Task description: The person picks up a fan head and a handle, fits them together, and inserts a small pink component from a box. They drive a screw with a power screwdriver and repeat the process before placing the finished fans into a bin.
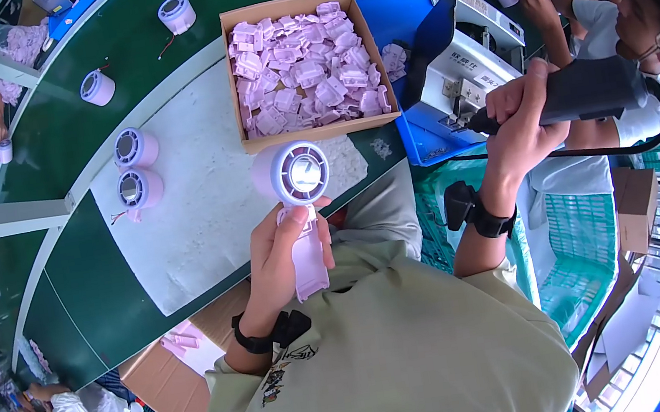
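My left hand [267, 253] is closed around the handle of a pale pink handheld fan [311, 266]. The fan's round head points up, its ringed face and shiny centre showing, and the handle's inner side is exposed. My right hand [523, 124] grips a black electric screwdriver [594, 89], held level with its cord trailing from the back end. The driver's tip is beside a light grey screw feeder [459, 74]; whether they touch I cannot tell. In front of the fan stands a cardboard box [324, 132] heaped with pink plastic parts [297, 63].
Two fan heads [140, 188] stand on a white sheet [202, 198] at left. Two more [97, 88] sit on the green conveyor [140, 51]. A blue bin [413, 139] holds the feeder. Right of me is a green basket [571, 239]; co-workers [633, 20] sit at both sides.
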{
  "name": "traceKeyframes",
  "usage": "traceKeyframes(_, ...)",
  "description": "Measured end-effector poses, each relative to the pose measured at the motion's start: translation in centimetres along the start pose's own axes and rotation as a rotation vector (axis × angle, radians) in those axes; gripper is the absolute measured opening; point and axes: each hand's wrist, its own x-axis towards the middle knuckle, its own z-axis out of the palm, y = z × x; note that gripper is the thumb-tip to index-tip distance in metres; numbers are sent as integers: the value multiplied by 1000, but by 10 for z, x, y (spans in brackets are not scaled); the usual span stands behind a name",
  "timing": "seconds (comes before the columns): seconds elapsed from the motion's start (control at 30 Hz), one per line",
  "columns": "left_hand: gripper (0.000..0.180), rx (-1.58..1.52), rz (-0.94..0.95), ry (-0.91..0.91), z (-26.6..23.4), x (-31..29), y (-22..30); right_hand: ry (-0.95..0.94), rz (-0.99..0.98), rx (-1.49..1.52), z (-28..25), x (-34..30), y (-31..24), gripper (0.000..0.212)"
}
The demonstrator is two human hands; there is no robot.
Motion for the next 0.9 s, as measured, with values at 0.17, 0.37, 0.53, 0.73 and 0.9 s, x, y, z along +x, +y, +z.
traceKeyframes(0.17,41,-18,27,8,-5,0,-3,82,-89,74,0,-1,-10,12)
traceKeyframes(0.37,42,-7,-2,24,-3,1,-5,78,-146,-26,6,0,1,12)
traceKeyframes(0.53,42,-1,-12,36,-2,0,-8,64,-123,-122,7,-11,1,11)
traceKeyframes(0.73,42,5,-23,46,-6,-2,-7,47,-173,247,-11,-3,-24,12)
traceKeyframes(0.9,42,7,-15,26,-5,2,-6,141,-171,-12,-15,6,-10,14)
